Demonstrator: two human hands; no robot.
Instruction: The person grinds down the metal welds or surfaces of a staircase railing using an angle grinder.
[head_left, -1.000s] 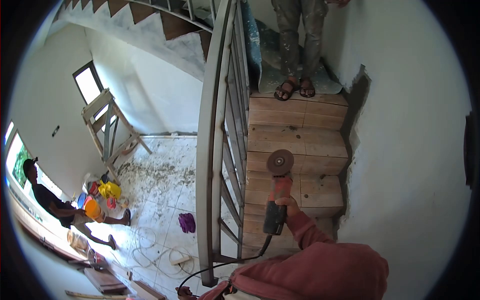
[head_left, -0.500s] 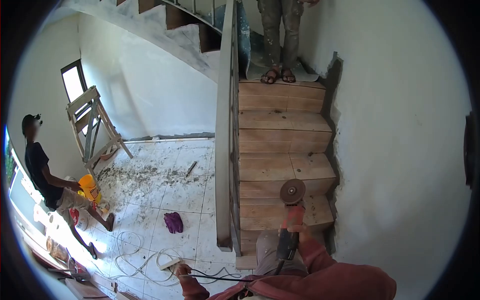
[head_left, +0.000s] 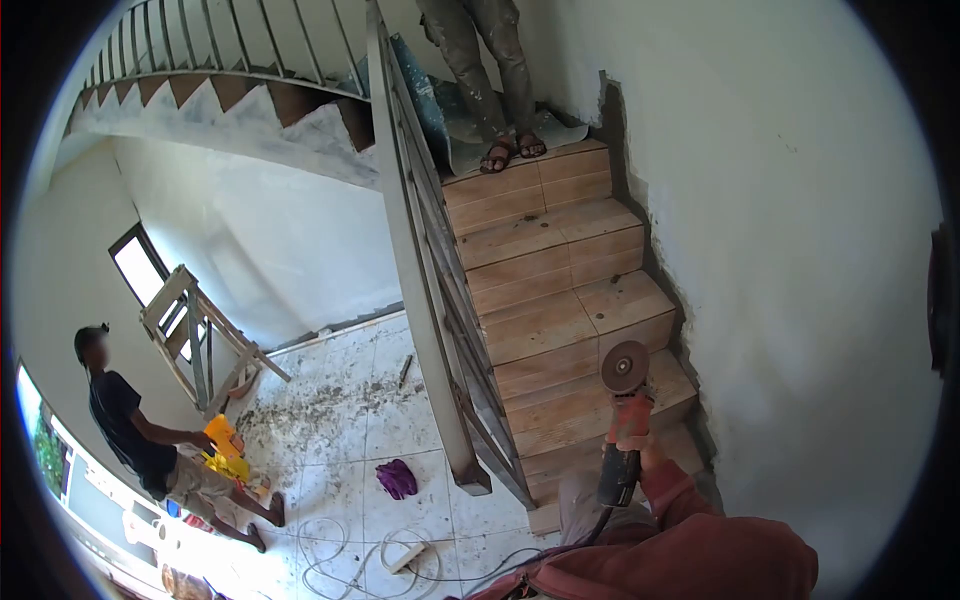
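Observation:
My right hand (head_left: 632,440) is wrapped round an angle grinder (head_left: 622,455), red near the head and black at the body. Its round disc (head_left: 625,367) points up over the tiled steps (head_left: 545,335). A black cord runs from the grinder's lower end towards the lower left. No part of my left hand shows. On the floor at the lower left, a white power strip (head_left: 408,557) lies among loops of pale cable (head_left: 335,570).
A metal railing (head_left: 420,240) borders the stairs. One person (head_left: 490,70) stands at the top of the flight. Another person (head_left: 135,425) on the lower floor holds a yellow container (head_left: 225,438). Nearby are a wooden trestle (head_left: 190,330) and a purple cloth (head_left: 397,479).
The view has turned and tilted. My left hand, earlier beside the power strip, has left the frame. The grinder appears further right, still in my right hand. The person below has straightened up with the yellow container.

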